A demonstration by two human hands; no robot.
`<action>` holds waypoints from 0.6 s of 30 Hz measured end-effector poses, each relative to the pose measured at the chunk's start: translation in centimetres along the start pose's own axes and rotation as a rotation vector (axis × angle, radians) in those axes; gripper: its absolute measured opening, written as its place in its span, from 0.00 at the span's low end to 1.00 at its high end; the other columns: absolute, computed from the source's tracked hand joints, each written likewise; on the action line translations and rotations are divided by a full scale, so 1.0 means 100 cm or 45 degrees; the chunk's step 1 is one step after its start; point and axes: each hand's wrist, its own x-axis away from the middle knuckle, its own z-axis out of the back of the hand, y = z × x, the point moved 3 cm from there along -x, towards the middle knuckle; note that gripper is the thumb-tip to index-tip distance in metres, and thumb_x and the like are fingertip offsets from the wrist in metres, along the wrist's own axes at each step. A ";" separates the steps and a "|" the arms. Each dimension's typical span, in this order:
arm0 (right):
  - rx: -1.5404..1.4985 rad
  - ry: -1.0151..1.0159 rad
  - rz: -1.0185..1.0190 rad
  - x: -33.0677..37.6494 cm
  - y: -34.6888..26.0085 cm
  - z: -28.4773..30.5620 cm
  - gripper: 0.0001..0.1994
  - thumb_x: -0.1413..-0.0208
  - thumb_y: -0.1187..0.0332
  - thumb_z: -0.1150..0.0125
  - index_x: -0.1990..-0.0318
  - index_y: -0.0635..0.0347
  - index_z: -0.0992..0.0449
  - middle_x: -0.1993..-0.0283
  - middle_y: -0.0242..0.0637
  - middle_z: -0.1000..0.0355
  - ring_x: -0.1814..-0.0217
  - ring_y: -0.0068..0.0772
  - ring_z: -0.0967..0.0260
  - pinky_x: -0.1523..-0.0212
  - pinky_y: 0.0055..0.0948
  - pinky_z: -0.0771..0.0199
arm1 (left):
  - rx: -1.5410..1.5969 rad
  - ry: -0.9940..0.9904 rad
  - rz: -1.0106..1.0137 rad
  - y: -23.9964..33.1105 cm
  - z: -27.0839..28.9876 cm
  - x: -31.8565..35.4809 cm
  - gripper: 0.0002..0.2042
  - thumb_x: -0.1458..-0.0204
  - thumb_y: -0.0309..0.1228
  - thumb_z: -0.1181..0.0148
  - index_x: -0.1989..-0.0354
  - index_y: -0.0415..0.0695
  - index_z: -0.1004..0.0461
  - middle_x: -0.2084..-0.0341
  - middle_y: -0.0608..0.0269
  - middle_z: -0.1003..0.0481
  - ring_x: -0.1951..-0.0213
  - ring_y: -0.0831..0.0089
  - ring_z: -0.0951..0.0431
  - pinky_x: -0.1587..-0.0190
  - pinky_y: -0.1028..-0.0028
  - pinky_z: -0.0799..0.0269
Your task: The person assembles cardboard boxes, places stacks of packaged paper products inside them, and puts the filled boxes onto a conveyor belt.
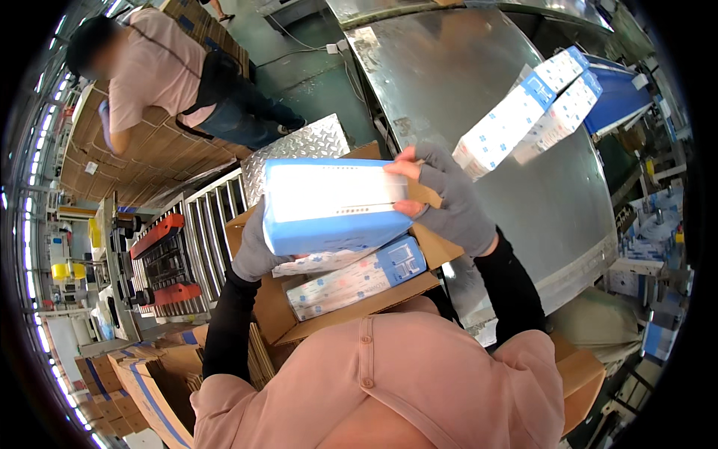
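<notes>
A large blue-and-white plastic-wrapped pack (pixel 333 198) is tilted over an open cardboard box (pixel 348 318). My left hand (pixel 256 243), in a grey glove, grips its left end; most of those fingers are hidden behind it. Its right end is held by my right hand (pixel 455 198), whose bare fingertips stick out of a grey glove and press on the wrap. Below, inside the box, lies a white pack with blue and pink print (pixel 359 280), and part of another shows between it and the held one.
On the metal table (pixel 516 202) to the right lie two more patterned packs (pixel 516 120). A roller conveyor (pixel 213 221) runs to the left, with a red-and-black machine (pixel 158 258). Flattened cartons (pixel 153 389) stand at lower left. Another person (pixel 168 71) leans over stacked cardboard at upper left.
</notes>
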 end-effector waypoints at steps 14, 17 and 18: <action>0.179 -0.356 0.048 0.007 0.023 0.012 0.08 0.49 0.73 0.42 0.61 0.58 0.29 0.64 0.35 0.31 0.60 0.35 0.31 0.58 0.31 0.32 | -0.458 0.034 -0.024 0.042 -0.018 -0.010 0.34 0.68 0.34 0.21 0.50 0.40 0.32 0.58 0.51 0.27 0.55 0.55 0.24 0.54 0.63 0.28; 1.017 -0.227 -0.017 0.022 0.049 0.093 0.18 0.49 0.70 0.43 0.48 0.54 0.29 0.49 0.35 0.30 0.44 0.37 0.33 0.45 0.36 0.35 | -1.261 0.061 -0.094 0.045 -0.054 -0.006 0.31 0.64 0.40 0.28 0.53 0.38 0.34 0.65 0.54 0.31 0.62 0.55 0.28 0.61 0.60 0.35; 1.738 -0.355 -0.080 0.034 0.083 0.128 0.29 0.48 0.67 0.44 0.35 0.48 0.38 0.34 0.35 0.40 0.30 0.38 0.45 0.34 0.48 0.46 | -1.427 -0.043 0.031 0.040 -0.073 -0.010 0.31 0.64 0.40 0.29 0.52 0.39 0.34 0.64 0.54 0.31 0.61 0.57 0.28 0.60 0.61 0.36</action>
